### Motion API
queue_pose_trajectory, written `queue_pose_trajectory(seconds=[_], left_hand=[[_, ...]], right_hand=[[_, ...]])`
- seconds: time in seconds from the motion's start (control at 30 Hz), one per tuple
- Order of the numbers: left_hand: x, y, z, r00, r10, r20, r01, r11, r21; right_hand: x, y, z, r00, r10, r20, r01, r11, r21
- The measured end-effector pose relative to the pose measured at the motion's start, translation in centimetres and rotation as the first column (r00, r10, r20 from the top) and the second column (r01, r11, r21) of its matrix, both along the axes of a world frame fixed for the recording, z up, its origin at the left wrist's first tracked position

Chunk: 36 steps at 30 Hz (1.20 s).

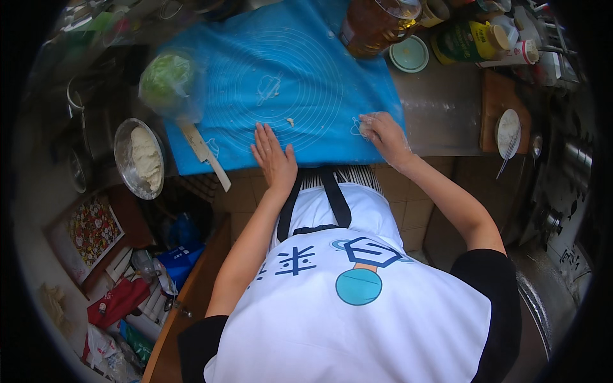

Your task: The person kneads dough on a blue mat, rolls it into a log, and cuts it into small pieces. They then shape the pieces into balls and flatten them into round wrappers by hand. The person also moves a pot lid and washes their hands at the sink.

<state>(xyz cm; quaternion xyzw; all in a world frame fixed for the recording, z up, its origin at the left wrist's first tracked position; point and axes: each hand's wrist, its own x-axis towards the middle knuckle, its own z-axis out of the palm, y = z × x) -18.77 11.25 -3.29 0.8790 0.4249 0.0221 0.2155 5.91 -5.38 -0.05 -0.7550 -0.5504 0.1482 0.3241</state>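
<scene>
A blue silicone kneading mat (311, 62), printed with white circles, covers the counter before me. My left hand (276, 160) lies palm down on its near edge, fingers extended and thumb apart. A small scrap of dough (290, 122) rests just beyond that thumb. Near the mat's right edge, my flour-dusted right hand (384, 136) has its fingers bent down against the surface. Something pale shows under those fingertips; whether it is gripped is hidden. Left of my left hand, a knife (206, 155) sticks out over the near edge, its far end beneath a plastic bag holding a cabbage (168, 76).
A metal bowl of dough (146, 158) stands left of the mat. At the back right are a large oil jug (373, 28), a pale green lid (409, 53) and a yellow-capped bottle (464, 42). A flour bowl (507, 129) with thin utensils sits by a wooden board (498, 95).
</scene>
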Motion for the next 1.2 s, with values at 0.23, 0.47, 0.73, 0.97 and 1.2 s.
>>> queue_pose_trajectory(seconds=[0.23, 0.47, 0.73, 0.97, 1.2], left_hand=[[-0.9, -0.7, -1.4, 0.997, 0.038, -0.066, -0.038, 0.999, 0.005], [-1.4, -0.5, -1.3, 0.999, 0.022, -0.046, -0.023, 0.999, -0.033], [-1.3, -0.7, -1.4, 0.997, 0.019, -0.074, -0.021, 0.999, -0.026], [-1.5, -0.5, -1.2, 0.995, 0.046, -0.083, -0.054, 0.994, -0.098], [-1.5, 0.0, -1.3, 0.998, 0.001, -0.070, -0.008, 0.995, -0.103]], right_hand=[[-7.6, 12.5, -0.1, 0.993, 0.118, -0.003, -0.109, 0.931, 0.348], [-5.3, 18.0, 2.3, 0.798, -0.147, -0.584, -0.057, 0.947, -0.316], [-6.5, 17.1, -1.9, 0.974, -0.017, 0.227, -0.029, 0.980, 0.198], [-5.1, 21.8, 2.7, 0.848, -0.045, -0.529, 0.081, 0.996, 0.045], [-8.8, 20.5, -4.0, 0.973, 0.144, 0.179, -0.146, 0.989, 0.001]])
